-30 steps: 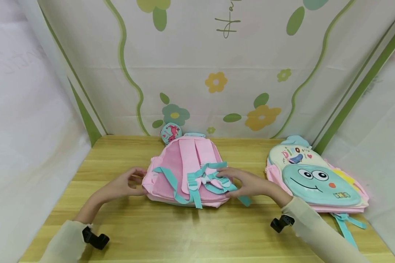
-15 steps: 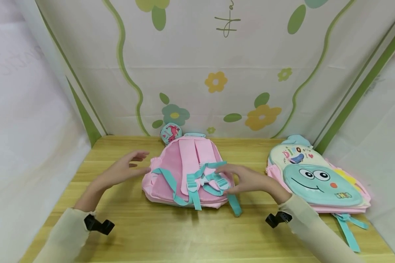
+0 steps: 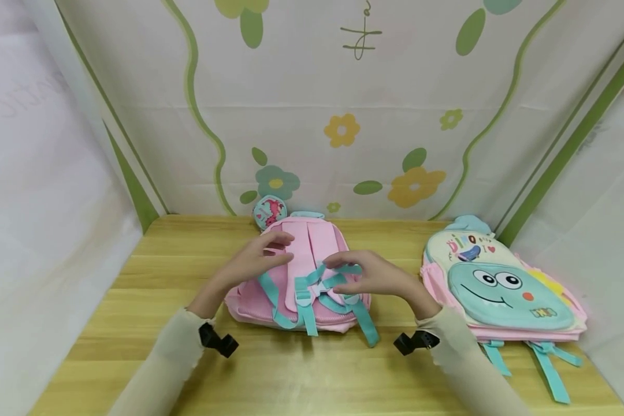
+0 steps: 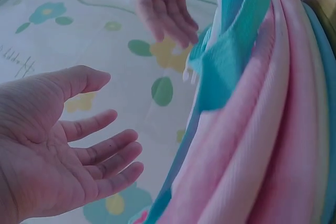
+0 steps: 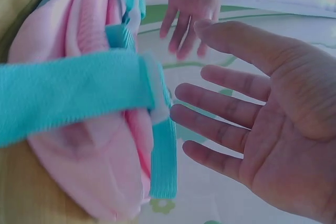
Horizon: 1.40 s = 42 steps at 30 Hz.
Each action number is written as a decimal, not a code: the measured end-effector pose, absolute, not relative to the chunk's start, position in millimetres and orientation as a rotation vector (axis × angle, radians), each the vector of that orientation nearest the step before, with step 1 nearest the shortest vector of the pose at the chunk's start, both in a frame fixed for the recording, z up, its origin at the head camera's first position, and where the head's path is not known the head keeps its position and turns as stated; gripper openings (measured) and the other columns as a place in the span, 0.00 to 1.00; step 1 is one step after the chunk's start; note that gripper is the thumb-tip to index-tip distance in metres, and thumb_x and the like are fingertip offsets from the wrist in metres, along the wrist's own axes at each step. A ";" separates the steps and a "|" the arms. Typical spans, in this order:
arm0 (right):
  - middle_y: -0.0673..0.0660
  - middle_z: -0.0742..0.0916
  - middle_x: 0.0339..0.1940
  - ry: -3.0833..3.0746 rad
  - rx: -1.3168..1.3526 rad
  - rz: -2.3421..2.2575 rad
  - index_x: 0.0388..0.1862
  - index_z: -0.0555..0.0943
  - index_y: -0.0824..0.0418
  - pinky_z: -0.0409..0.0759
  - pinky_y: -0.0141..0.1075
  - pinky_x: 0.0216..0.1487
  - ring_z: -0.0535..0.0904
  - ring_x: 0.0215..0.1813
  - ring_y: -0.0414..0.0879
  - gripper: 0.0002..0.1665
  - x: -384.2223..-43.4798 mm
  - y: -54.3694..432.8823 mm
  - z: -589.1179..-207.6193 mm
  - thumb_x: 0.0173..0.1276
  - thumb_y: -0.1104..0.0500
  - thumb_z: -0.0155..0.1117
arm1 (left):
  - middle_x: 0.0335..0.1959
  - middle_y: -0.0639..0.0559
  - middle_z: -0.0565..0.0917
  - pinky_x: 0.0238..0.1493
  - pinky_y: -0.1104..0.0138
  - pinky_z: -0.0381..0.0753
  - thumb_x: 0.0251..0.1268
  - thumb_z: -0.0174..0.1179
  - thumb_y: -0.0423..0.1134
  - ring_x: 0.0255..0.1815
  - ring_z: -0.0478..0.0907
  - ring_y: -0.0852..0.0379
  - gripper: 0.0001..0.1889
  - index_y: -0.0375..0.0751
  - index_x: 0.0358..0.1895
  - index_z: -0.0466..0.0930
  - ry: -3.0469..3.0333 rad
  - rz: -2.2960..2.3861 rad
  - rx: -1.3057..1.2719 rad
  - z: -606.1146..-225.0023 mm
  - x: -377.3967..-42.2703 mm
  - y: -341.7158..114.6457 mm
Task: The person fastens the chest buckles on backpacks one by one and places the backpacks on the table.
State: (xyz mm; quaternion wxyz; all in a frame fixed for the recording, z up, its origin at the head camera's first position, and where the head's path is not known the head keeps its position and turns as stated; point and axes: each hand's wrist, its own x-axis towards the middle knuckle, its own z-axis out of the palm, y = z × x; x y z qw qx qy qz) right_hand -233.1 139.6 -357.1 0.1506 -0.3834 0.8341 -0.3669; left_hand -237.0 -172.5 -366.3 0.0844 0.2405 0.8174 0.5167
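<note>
The soft pink fabric backpack (image 3: 300, 268) lies straps-up in the middle of the wood-grain worktop (image 3: 301, 375). It looks light and pliant, so expect it to sag if you grip one spot; better take both sides, or the pale-blue loop handle (image 3: 307, 214) at its top. The loose turquoise webbing straps (image 3: 305, 319) could snag. Your left hand (image 3: 252, 260) and right hand (image 3: 371, 274) hover over it, apart, fingers loosely extended, holding nothing. A cream-and-turquoise cartoon-face backpack (image 3: 509, 297) lies to your right.
</note>
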 end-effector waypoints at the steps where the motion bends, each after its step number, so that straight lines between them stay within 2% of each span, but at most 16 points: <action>1: 0.60 0.86 0.61 2.382 -1.102 -1.067 0.66 0.78 0.62 0.78 0.56 0.65 0.82 0.63 0.55 0.33 -233.2 137.2 -357.4 0.65 0.51 0.75 | 0.65 0.36 0.78 0.70 0.45 0.73 0.72 0.63 0.40 0.67 0.73 0.35 0.24 0.36 0.67 0.74 2.426 1.549 0.723 -367.0 -239.1 -166.2; 6: 0.60 0.88 0.56 2.339 -1.120 -1.104 0.62 0.81 0.63 0.80 0.56 0.62 0.84 0.59 0.55 0.27 -233.0 128.6 -360.7 0.66 0.55 0.74 | 0.64 0.34 0.78 0.69 0.44 0.73 0.73 0.61 0.38 0.66 0.73 0.34 0.22 0.33 0.65 0.74 2.389 1.532 0.809 -367.8 -247.5 -142.0; 11: 0.58 0.89 0.55 2.381 -1.105 -1.081 0.59 0.83 0.63 0.81 0.51 0.62 0.85 0.59 0.52 0.24 -231.6 124.4 -365.3 0.66 0.56 0.74 | 0.63 0.31 0.78 0.67 0.45 0.76 0.73 0.61 0.37 0.64 0.76 0.36 0.21 0.33 0.65 0.75 2.370 1.508 0.866 -371.8 -256.4 -129.8; 19: 0.54 0.89 0.52 2.485 -1.116 -0.967 0.55 0.84 0.60 0.83 0.45 0.59 0.84 0.55 0.48 0.19 -223.3 119.5 -370.8 0.67 0.57 0.74 | 0.61 0.34 0.80 0.65 0.44 0.75 0.73 0.60 0.37 0.63 0.76 0.36 0.20 0.31 0.63 0.77 2.418 1.417 0.913 -380.0 -258.7 -121.7; 26: 0.51 0.88 0.52 2.561 -1.186 -0.849 0.54 0.85 0.59 0.83 0.39 0.55 0.83 0.50 0.44 0.17 -222.1 114.6 -374.5 0.67 0.58 0.73 | 0.58 0.37 0.82 0.63 0.47 0.77 0.72 0.61 0.36 0.61 0.77 0.40 0.18 0.35 0.61 0.81 2.557 1.301 0.910 -382.7 -253.6 -116.5; 33: 0.52 0.89 0.51 2.583 -1.203 -0.796 0.51 0.86 0.59 0.83 0.43 0.58 0.84 0.54 0.46 0.15 -222.0 114.2 -376.6 0.66 0.58 0.73 | 0.54 0.40 0.83 0.59 0.48 0.80 0.71 0.61 0.35 0.57 0.79 0.42 0.16 0.37 0.59 0.82 2.596 1.252 0.934 -391.4 -253.9 -108.5; 38: 0.51 0.88 0.54 2.562 -1.187 -0.751 0.52 0.86 0.58 0.81 0.44 0.61 0.82 0.58 0.47 0.16 -220.2 114.7 -377.4 0.67 0.57 0.72 | 0.50 0.43 0.84 0.53 0.55 0.81 0.70 0.63 0.36 0.52 0.80 0.46 0.15 0.40 0.58 0.84 2.631 1.201 0.924 -396.5 -253.5 -103.9; 42: 0.51 0.88 0.54 2.564 -1.192 -0.742 0.52 0.86 0.58 0.82 0.44 0.60 0.82 0.58 0.47 0.16 -220.1 115.9 -379.6 0.66 0.58 0.72 | 0.48 0.44 0.84 0.49 0.60 0.81 0.70 0.64 0.36 0.49 0.80 0.47 0.15 0.41 0.57 0.84 2.659 1.151 0.935 -397.5 -252.3 -100.9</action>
